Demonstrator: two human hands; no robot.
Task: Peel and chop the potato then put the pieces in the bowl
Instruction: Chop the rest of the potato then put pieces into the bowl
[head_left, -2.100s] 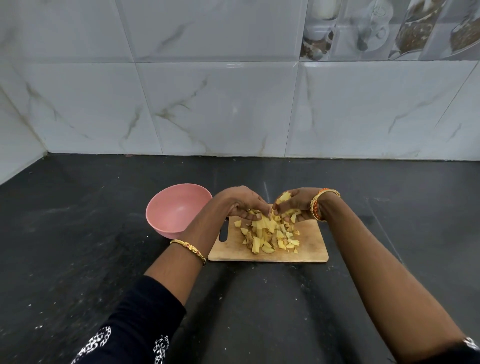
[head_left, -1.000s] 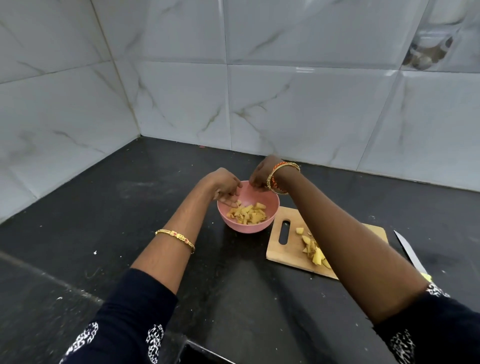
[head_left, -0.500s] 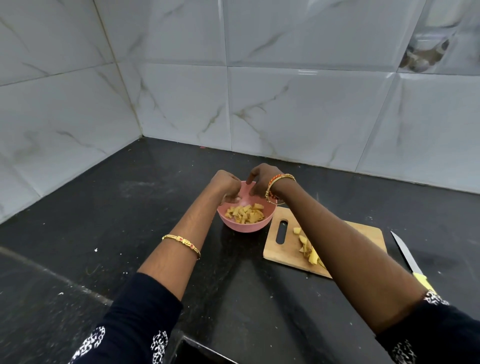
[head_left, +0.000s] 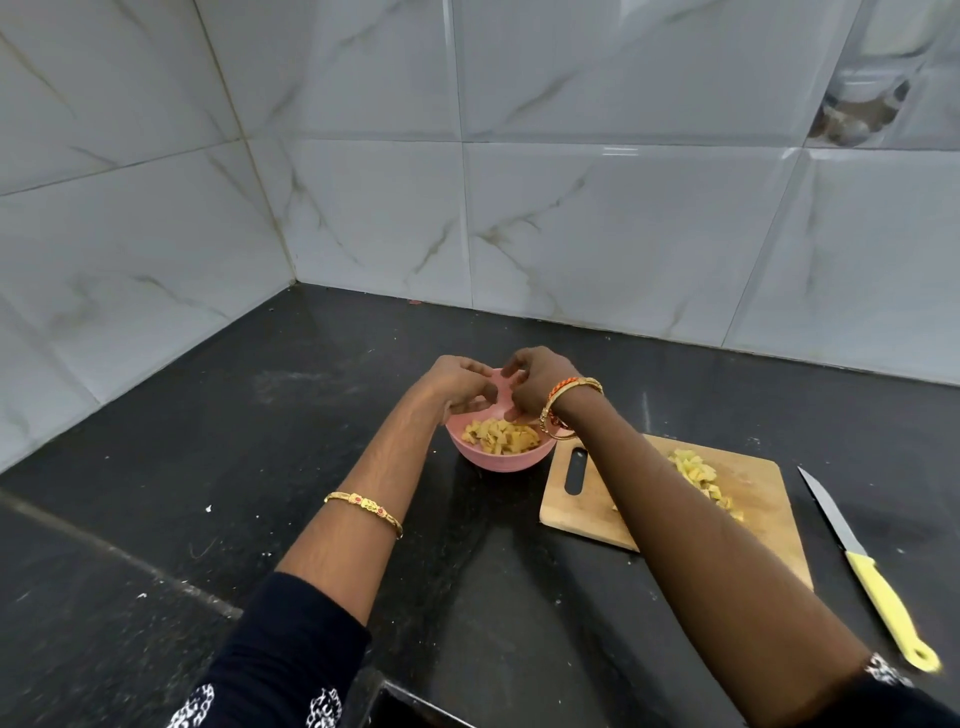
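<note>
Hovering both hands over the pink bowl (head_left: 493, 460) | left hand (head_left: 460, 384) and right hand (head_left: 535, 382) loosely curled, can't tell if anything's pinched | potato pieces (head_left: 501, 436) in bowl, rest (head_left: 698, 475) on cutting board (head_left: 758, 486) | light, firm, probably slippery, scoop in handfuls | arm hides some.

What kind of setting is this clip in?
Most likely a home kitchen: a dark stone counter backed by white marbled wall tiles, with a wooden chopping board, a knife and a pink bowl of potato pieces.
</note>
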